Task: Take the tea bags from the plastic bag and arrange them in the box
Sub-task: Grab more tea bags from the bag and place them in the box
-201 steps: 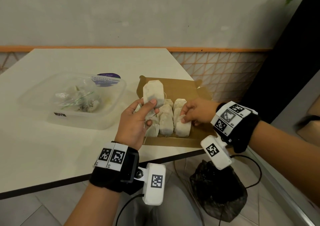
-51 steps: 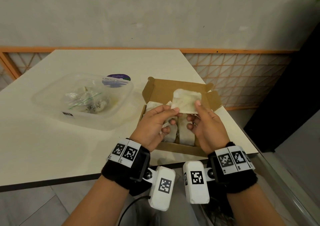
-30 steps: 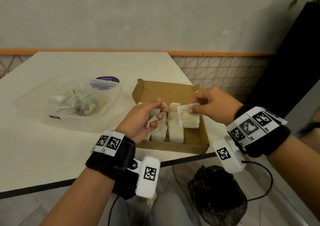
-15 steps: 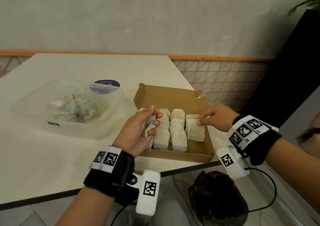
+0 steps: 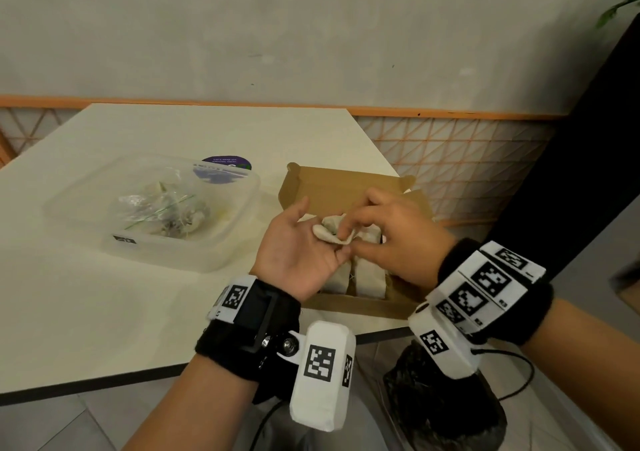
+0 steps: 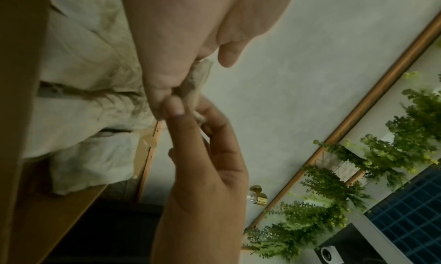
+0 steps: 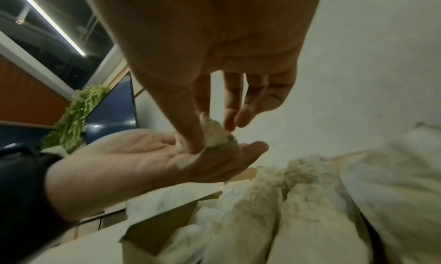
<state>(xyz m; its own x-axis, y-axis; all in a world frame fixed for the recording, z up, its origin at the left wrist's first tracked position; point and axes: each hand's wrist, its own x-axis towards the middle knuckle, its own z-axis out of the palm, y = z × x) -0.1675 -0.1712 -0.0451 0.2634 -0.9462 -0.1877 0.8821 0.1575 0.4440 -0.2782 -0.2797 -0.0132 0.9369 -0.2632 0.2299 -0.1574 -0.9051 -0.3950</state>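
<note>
My left hand (image 5: 313, 229) lies palm up over the brown cardboard box (image 5: 346, 184), fingers relaxed. A crumpled pale tea bag (image 5: 327, 232) rests on its fingers. My right hand (image 5: 343, 236) reaches in from the right and pinches this tea bag between thumb and forefinger. The right wrist view shows the thumb pressing the tea bag (image 7: 218, 134) against the left palm (image 7: 148, 155). Under both hands, rows of tea bags (image 5: 369, 274) lie side by side in the box. The clear plastic bag (image 5: 162, 208) sits crumpled in a plastic tub at the left.
The clear plastic tub (image 5: 214, 260) stands on the cream table (image 5: 104, 312) left of the box. The box sits near the table's front right corner. A black bag (image 5: 443, 402) lies on the floor below that edge. A wall is behind the table.
My left hand has turned palm up and uncurled from its tea bag. My right hand has left the box's right row and now pinches the bag on the left hand.
</note>
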